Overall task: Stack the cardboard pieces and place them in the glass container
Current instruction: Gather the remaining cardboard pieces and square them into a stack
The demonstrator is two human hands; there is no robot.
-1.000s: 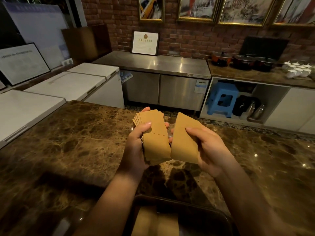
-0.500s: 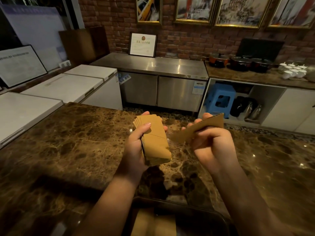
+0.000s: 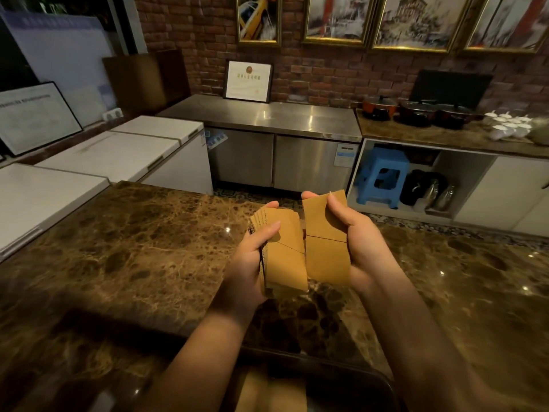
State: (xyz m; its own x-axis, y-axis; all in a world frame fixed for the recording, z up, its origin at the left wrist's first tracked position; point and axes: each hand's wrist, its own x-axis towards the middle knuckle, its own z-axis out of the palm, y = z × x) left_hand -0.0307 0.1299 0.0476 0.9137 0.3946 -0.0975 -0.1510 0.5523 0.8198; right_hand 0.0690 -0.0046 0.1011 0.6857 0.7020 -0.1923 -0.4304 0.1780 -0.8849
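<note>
Left hand (image 3: 252,260): fingers curled round a stack of cardboard pieces (image 3: 282,251), thumb laid across the top face, the stack's far edges fanned slightly out of line. Right hand (image 3: 353,242): holds a separate cardboard piece (image 3: 325,248) in the palm, thumb over its upper face and a fingertip at its far edge. The single piece sits just beside the stack, long edges near or touching; contact cannot be confirmed. Both items are held in the air above the marble tabletop (image 3: 133,248).

At the near edge of the head view lies the glass container (image 3: 383,382), dark-rimmed, with what appears to be tan cardboard already inside; detail there is dim and partly hidden by the forearms.

Assessment: stacking is well advanced but not complete. The piece in the right hand has yet to join the stack, and the fanned edges want squaring. The held stack has not been placed in the container. No loose pieces are visible on the tabletop. Beyond it stand white chest units (image 3: 113,153) and a steel counter (image 3: 267,114).
</note>
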